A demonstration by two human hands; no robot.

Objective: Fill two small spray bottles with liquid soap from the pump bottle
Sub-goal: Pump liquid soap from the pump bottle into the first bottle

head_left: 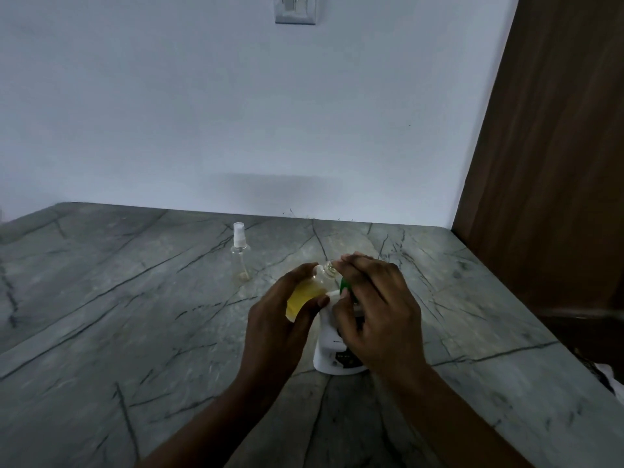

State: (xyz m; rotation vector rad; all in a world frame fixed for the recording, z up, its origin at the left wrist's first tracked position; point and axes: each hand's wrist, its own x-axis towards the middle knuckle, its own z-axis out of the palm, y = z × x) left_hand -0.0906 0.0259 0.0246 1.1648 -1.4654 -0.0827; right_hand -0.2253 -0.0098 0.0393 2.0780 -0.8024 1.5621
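You had the small open spray bottle (312, 288) in your left hand (280, 319), fingers wrapped around its body, tilted with the bare neck pointing up and right, and yellow soap sat in its lower part. Its mouth was right beside the green pump head of the white pump bottle (332, 352), which stood on the grey marble counter (101, 332) just below your hands. Your right hand (381, 309) was draped over the pump top, fingers curled down on it; how hard it pressed, can't tell. The second spray bottle (240, 255) stood upright further back left, capped, nearly empty, well apart from everything else.
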